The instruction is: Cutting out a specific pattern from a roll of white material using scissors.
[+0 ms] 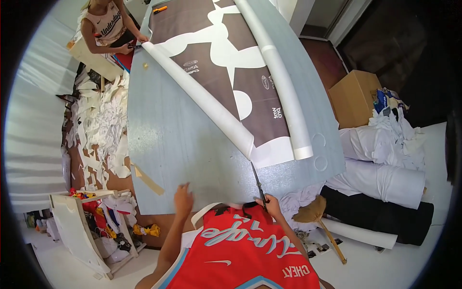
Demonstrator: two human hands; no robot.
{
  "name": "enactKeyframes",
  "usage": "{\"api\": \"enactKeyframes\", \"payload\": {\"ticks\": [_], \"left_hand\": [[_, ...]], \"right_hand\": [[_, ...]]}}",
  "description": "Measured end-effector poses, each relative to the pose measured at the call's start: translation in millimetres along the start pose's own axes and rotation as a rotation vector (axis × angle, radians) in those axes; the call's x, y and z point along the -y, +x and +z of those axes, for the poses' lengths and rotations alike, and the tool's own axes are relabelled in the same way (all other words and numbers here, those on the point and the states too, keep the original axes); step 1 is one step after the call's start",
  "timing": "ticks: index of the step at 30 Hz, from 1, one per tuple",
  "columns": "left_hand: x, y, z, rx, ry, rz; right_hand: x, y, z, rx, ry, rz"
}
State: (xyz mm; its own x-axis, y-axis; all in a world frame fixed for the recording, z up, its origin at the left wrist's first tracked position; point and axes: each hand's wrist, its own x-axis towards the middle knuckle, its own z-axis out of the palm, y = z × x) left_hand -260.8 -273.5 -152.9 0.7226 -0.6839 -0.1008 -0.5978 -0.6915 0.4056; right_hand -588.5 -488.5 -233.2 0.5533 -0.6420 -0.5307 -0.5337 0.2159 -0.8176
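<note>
My right hand (pixel 273 204) is closed round the handles of long dark scissors (pixel 258 182), low over the near edge of the table. The blades point away from me, and their tips meet the near corner of a large printed sheet (pixel 216 79), brown with white shapes. One side of this sheet is rolled into a long white roll (pixel 202 98) running diagonally; a second white roll (pixel 281 86) lies along its right side. Above the table's near edge, my left hand (pixel 184 198) is raised, holding nothing, fingers partly spread.
Across the grey-blue table (pixel 163 130), a co-worker (pixel 106 26) holds a dark tool by the sheet's far corner. An orange cutter (pixel 160 9) lies on the sheet. White scraps (pixel 98 125) cover the floor at left. Fabric rolls (pixel 385 183) and a cardboard box (pixel 353 101) stand at right.
</note>
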Motion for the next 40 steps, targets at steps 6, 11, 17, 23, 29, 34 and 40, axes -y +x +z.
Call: {"api": "enactKeyframes", "payload": {"ticks": [6,11,17,23,29,34,40], "left_hand": [[-171,155,60,0.034,-0.172,0.698],[-216,233,100,0.152,0.085,0.906],[-190,238,90,0.549,0.373,0.832],[-136,211,43,0.634,0.636,0.615],[-91,170,39,0.584,0.598,0.368],[-91,152,81,0.217,0.489,0.64],[-99,144,77,0.242,0.317,0.522]], "right_hand": [[22,-2,0,0.02,0.106,0.102],[10,-5,2,0.008,0.041,0.107],[-13,-10,5,-0.026,-0.023,0.1],[-9,-6,2,0.027,0.163,0.153],[11,2,1,0.07,0.207,0.03],[21,7,12,0.074,0.197,0.055],[26,12,23,0.099,0.345,0.25]]}}
